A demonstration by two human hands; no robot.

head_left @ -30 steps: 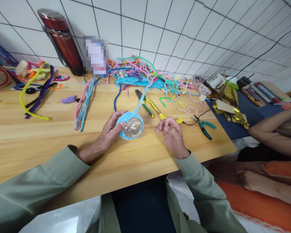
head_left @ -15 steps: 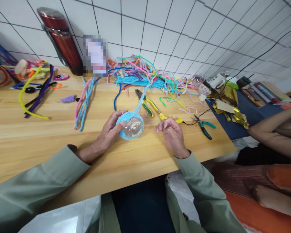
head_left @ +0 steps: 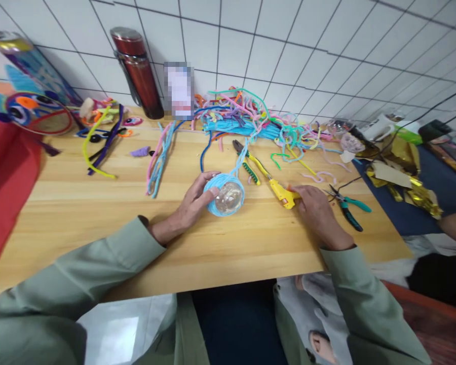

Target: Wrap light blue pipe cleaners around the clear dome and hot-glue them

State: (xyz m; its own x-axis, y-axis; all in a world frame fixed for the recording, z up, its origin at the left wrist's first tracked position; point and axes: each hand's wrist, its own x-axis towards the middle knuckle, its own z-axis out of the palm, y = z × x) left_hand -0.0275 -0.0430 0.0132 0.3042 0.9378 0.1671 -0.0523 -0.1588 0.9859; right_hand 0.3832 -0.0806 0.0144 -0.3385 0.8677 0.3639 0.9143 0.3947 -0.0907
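My left hand [head_left: 198, 202] is closed around a clear plastic ball [head_left: 229, 197], thumb on its near side. Light blue fuzzy pipe cleaners [head_left: 213, 188] are coiled around the ball's side, and loose strands run up from it toward the pile behind. To the right, my right hand [head_left: 317, 210] grips the handle end of a yellow hot glue gun [head_left: 283, 193], which lies on the table with its nozzle toward the back. Pliers with yellow and green handles [head_left: 251, 163] lie just beyond the nozzle. Teal-handled pliers [head_left: 350, 207] rest right of my right hand.
A tangled pile of coloured pipe cleaners [head_left: 243, 126] lies along the tiled wall. Left of it stand a pixelated upright object [head_left: 179, 91] and a red thermos [head_left: 139, 73]. A black cord [head_left: 347, 183] crosses the right side. Gold foil [head_left: 401, 157] lies at the far right.
My right hand has moved from above the table onto the glue gun's handle and closed on it. My left hand still holds the ball. The view has shifted left.
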